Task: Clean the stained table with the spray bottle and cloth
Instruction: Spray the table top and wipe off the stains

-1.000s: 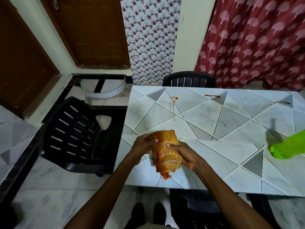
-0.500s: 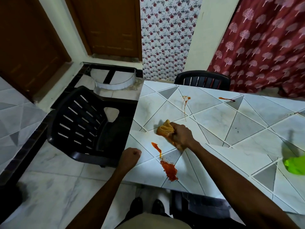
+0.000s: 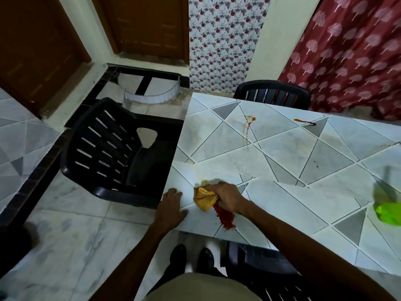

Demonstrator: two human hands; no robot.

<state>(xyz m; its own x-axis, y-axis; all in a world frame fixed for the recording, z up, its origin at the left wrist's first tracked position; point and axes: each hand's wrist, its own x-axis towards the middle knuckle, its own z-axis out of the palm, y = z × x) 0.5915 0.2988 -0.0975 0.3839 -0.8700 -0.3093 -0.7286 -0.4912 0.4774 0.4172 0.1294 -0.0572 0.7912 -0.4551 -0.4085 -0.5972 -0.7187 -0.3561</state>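
Observation:
My right hand (image 3: pixel 225 197) grips a bunched orange cloth (image 3: pixel 204 198) and presses it onto the tiled table (image 3: pixel 282 161) near the front left corner. A thick red stain (image 3: pixel 225 218) lies just below the cloth, partly under my hand. My left hand (image 3: pixel 172 206) rests flat on the table's left edge, fingers spread. Two thinner red stains sit farther back: one streak (image 3: pixel 248 124) and one smear (image 3: pixel 303 121). The green spray bottle (image 3: pixel 388 212) stands at the right edge of the view, cut off.
A black plastic chair (image 3: pixel 112 148) stands against the table's left side. Another black chair (image 3: pixel 272 93) is at the far side, and a third (image 3: pixel 260 263) is tucked under the near edge. Red curtains (image 3: pixel 351 51) hang behind the table.
My right hand has pulled the cloth back toward me, onto the upper end of the big red stain. My left hand has opened from a fist and settled on the table edge.

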